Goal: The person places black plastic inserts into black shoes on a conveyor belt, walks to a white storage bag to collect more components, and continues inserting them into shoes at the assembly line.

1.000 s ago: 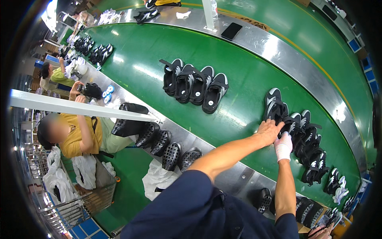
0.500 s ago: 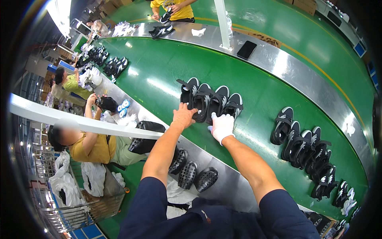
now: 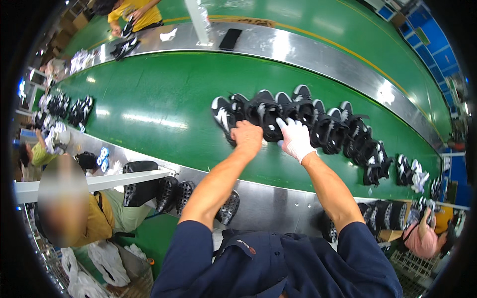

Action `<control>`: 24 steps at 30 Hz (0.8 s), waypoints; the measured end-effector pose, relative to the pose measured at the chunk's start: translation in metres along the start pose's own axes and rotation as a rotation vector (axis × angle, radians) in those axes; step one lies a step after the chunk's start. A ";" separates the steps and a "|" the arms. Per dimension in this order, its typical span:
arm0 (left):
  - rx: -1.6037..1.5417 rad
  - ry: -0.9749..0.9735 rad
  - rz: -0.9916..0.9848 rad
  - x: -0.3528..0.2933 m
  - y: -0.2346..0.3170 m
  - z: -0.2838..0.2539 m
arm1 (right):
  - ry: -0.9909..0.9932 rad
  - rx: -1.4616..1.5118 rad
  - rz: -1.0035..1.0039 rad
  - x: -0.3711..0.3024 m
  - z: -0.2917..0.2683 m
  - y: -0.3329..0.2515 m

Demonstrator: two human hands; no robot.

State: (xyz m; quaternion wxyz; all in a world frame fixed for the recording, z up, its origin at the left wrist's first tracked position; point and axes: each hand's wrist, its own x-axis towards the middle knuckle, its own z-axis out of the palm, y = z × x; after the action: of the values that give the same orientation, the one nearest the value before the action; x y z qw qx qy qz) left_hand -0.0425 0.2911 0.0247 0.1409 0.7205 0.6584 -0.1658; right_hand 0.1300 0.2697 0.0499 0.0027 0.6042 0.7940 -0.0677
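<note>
Black sneakers with white and grey trim stand side by side on the green belt in front of me, toes pointing away. Bent fingers of my bare left hand [image 3: 247,135] close on the heel end of the leftmost sneaker [image 3: 222,115], which leans askew. My right hand [image 3: 298,140], in a white glove, grips at the heel of a sneaker [image 3: 272,124] beside it; its fingertips are partly lost among the dark uppers. Another sneaker [image 3: 301,102] sits just beyond the glove. The palms hide part of the heels.
More sneakers [image 3: 353,136] continue rightward along the belt [image 3: 164,84]. A phone [image 3: 231,39] lies on the far steel ledge [image 3: 268,42], near a white post [image 3: 197,22]. Black studded shoe forms [image 3: 228,207] stand on the near ledge. Co-workers sit at left and right; another stands across.
Both hands have slid the group of sneakers right along the belt, up against the row there. The leftmost sneaker now slants. My view has turned to the right.
</note>
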 end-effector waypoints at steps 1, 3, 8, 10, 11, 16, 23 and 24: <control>-0.002 0.058 0.007 -0.005 -0.008 -0.004 | 0.037 0.051 0.024 -0.008 -0.021 -0.005; -0.060 0.107 0.082 -0.033 -0.023 -0.028 | 0.147 0.219 0.134 -0.041 -0.057 -0.010; -0.249 0.254 0.393 -0.170 0.024 -0.099 | 0.212 0.883 0.477 -0.191 -0.080 -0.020; -0.242 0.318 0.552 -0.219 0.057 -0.077 | 0.246 1.005 0.544 -0.239 -0.057 -0.028; -0.179 0.231 0.596 -0.240 0.072 -0.063 | 0.221 1.174 0.583 -0.257 -0.049 -0.033; -0.165 0.134 0.558 -0.274 0.101 0.073 | 0.047 1.489 0.767 -0.319 0.006 -0.037; -0.342 0.293 0.459 -0.310 0.092 0.095 | 0.164 0.893 0.572 -0.331 0.079 -0.041; -0.345 0.424 0.468 -0.300 0.100 0.091 | 0.139 0.851 0.622 -0.334 0.082 -0.044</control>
State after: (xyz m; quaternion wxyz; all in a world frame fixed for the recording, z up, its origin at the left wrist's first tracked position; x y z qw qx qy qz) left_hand 0.0285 -0.0272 0.0685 0.1548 0.8358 0.5085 0.1377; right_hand 0.1717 -0.0714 0.0016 -0.2752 0.7620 0.4779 -0.3395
